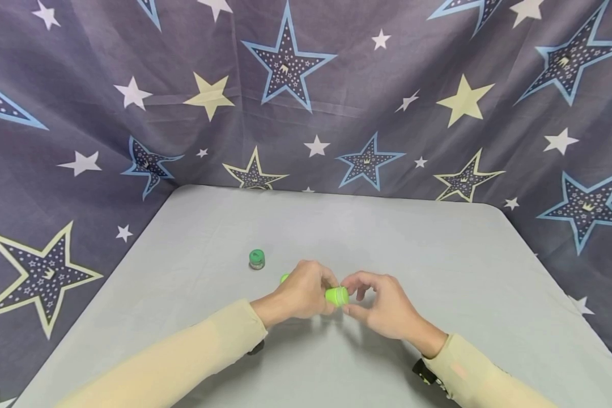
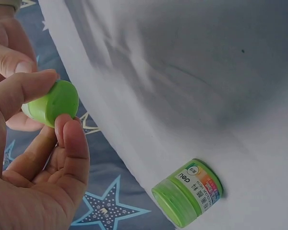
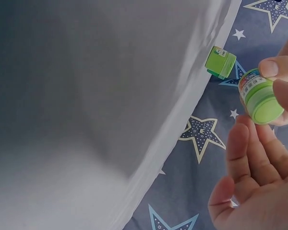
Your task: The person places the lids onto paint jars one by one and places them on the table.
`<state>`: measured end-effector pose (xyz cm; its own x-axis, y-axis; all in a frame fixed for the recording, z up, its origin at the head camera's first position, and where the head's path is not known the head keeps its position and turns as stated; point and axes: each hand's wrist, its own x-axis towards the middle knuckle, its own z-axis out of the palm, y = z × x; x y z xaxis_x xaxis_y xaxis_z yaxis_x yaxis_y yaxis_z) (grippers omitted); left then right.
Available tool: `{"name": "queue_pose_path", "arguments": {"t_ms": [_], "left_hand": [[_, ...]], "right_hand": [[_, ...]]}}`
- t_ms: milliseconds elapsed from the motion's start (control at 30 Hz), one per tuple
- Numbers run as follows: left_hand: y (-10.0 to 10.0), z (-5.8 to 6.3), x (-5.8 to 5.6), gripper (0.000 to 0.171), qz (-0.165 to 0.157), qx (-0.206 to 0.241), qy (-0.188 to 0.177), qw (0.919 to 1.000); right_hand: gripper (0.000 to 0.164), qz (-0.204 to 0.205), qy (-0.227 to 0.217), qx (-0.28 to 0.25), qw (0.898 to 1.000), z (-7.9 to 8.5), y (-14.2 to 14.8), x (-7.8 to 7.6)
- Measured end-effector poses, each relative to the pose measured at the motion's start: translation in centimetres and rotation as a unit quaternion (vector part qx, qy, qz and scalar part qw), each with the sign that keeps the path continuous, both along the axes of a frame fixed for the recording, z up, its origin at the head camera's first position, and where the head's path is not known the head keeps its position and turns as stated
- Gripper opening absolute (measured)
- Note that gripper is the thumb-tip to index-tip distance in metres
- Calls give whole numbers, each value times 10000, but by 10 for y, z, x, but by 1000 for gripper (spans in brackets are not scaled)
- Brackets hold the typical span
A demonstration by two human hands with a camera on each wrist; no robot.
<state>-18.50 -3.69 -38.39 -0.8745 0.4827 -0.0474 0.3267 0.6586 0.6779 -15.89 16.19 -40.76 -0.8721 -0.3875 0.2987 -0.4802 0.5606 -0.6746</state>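
Note:
My left hand grips a small lime-green paint jar between thumb and fingers, tilted on its side above the table. Its lid faces my right hand, as the right wrist view shows. Close by, my right hand has its fingers spread around the lid end without closing on it; whether a fingertip touches the jar I cannot tell. Another lime-green paint jar, labelled "deli", stands on the table and is mostly hidden behind my left hand in the head view. Left of it is a jar with a dark green lid.
A pale grey cloth covers the table. Behind and beside it hangs a dark curtain printed with stars. Dark wrist straps show at the beige sleeves.

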Motion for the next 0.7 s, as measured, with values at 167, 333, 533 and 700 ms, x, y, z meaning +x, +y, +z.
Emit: {"name": "queue_pose_path", "arguments": {"t_ms": [167, 333, 533, 700], "left_hand": [[0, -1, 0, 25, 0, 52, 8, 10000], [0, 0, 0, 26, 39, 87, -75, 9999], [0, -1, 0, 26, 17, 90, -76, 9999], [0, -1, 1, 26, 6, 81, -27, 10000]], "right_hand": [[24, -50, -138, 15, 9999, -1, -1, 0], [12, -128, -261, 54, 9996, -2, -1, 0], [22, -358, -509, 183, 9979, -1, -3, 0], [35, -407, -663, 244, 9967, -1, -3, -1]]}}
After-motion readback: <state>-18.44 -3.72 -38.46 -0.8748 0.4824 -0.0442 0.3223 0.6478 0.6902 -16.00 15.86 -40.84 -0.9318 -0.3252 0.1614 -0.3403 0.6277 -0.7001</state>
